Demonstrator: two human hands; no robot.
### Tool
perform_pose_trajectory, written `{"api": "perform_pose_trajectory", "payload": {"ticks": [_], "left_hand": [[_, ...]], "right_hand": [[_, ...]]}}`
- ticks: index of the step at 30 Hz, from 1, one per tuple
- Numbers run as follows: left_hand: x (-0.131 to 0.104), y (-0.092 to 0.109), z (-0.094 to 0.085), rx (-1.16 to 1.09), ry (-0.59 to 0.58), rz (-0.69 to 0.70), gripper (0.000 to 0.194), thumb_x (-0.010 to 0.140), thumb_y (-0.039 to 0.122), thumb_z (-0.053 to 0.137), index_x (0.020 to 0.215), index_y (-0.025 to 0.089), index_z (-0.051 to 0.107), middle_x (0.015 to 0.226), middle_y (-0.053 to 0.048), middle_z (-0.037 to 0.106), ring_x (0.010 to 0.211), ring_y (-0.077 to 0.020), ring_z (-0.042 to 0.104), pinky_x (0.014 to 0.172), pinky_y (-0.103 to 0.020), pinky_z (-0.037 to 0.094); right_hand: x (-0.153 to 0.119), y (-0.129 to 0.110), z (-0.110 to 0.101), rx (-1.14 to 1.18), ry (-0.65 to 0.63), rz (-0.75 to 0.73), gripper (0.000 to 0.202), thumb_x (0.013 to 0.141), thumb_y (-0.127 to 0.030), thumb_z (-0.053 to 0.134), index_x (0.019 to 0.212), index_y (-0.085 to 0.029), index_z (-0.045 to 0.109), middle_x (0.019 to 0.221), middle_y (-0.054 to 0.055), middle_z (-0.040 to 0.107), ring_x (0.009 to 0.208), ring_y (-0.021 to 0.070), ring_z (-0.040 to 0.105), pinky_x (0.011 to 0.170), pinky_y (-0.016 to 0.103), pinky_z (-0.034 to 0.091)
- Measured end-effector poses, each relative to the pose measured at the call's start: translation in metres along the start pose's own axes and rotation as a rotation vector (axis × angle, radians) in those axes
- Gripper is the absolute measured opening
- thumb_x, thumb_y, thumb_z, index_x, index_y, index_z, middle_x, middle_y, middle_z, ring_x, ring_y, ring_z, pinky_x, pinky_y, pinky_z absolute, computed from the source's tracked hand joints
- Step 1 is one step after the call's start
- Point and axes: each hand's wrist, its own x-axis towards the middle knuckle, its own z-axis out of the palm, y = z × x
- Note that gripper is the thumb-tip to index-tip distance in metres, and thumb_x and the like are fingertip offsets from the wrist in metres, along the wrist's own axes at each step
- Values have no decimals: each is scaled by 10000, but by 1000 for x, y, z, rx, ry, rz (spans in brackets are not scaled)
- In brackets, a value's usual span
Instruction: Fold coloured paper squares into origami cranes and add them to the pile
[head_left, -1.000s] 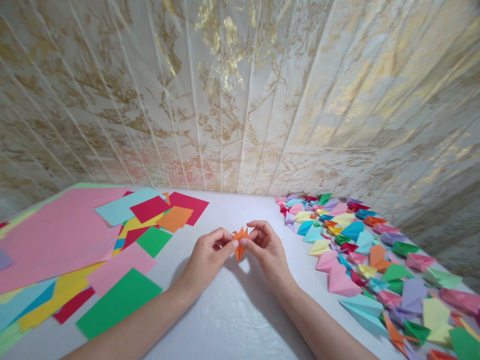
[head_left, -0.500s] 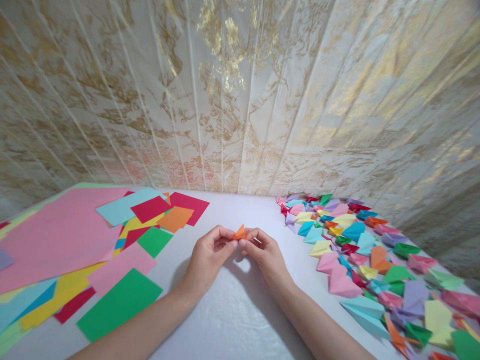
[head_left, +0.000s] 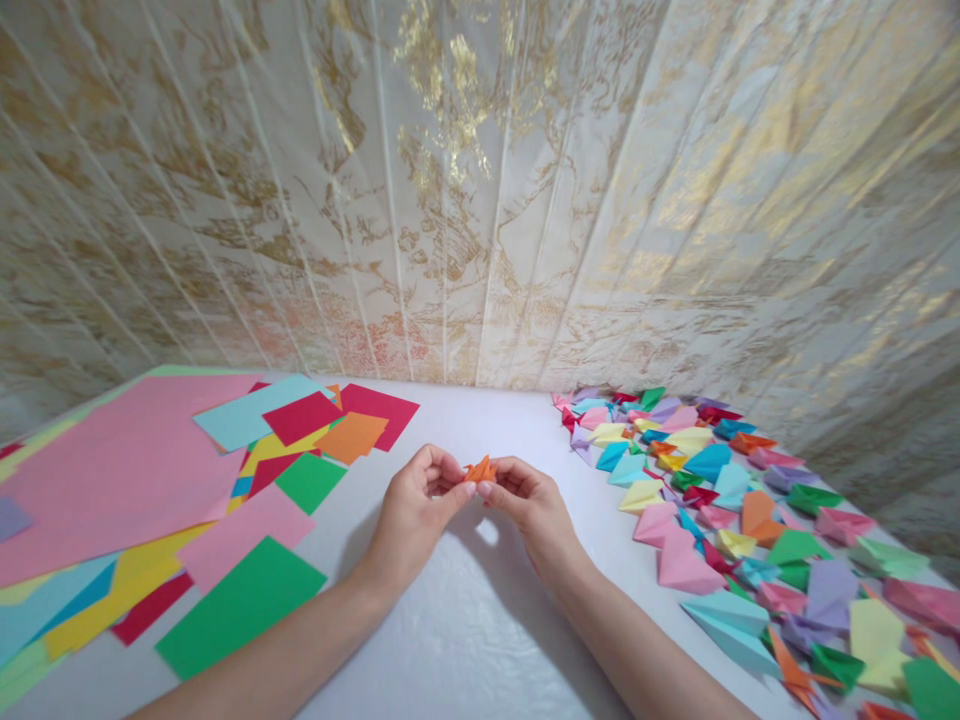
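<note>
A small folded orange paper piece (head_left: 481, 469) is held up between my two hands over the middle of the white table. The thumb and fingers of my left hand (head_left: 421, 510) pinch its left side. My right hand (head_left: 531, 510) pinches its right side, the two thumb tips close together below it. The piece has pointed parts at its top and at its left. Its underside is hidden by my fingers.
Flat coloured sheets lie at the left, among them a large pink sheet (head_left: 135, 460) and a green rectangle (head_left: 241, 608). Many folded paper pieces, including a light blue one (head_left: 731, 628), cover the right side. A patterned curtain (head_left: 450, 200) hangs behind the table (head_left: 480, 620).
The orange piece has changed shape between my fingers: its single tall point now looks lower, with a small tip showing at the left. Both hands have shifted only slightly.
</note>
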Motion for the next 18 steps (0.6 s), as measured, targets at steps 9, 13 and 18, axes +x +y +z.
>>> {"api": "perform_pose_trajectory", "payload": {"ticks": [9, 13, 18], "left_hand": [[-2, 0, -1, 231, -171, 99, 126, 813, 263, 622, 914, 207, 573, 782, 28, 612, 761, -160, 596, 710, -258, 447], [-2, 1, -3, 296, -310, 61, 185, 829, 344, 622, 740, 182, 621, 747, 15, 580, 724, -166, 537, 664, -263, 403], [0, 0, -7, 347, -348, 113, 184, 843, 295, 596, 710, 176, 643, 712, 29, 517, 724, -160, 506, 695, -269, 371]], "right_hand": [[-3, -1, -1, -94, 27, -52, 197, 691, -390, 805, 634, -216, 733, 658, -6, 600, 667, 162, 546, 712, 337, 423], [-2, -2, -3, -81, 24, -45, 205, 674, -379, 814, 620, -201, 727, 664, -7, 585, 684, 165, 536, 705, 320, 386], [-1, -1, -5, -105, -5, -21, 312, 747, -455, 743, 601, -183, 699, 641, -12, 529, 670, 152, 459, 690, 303, 338]]}}
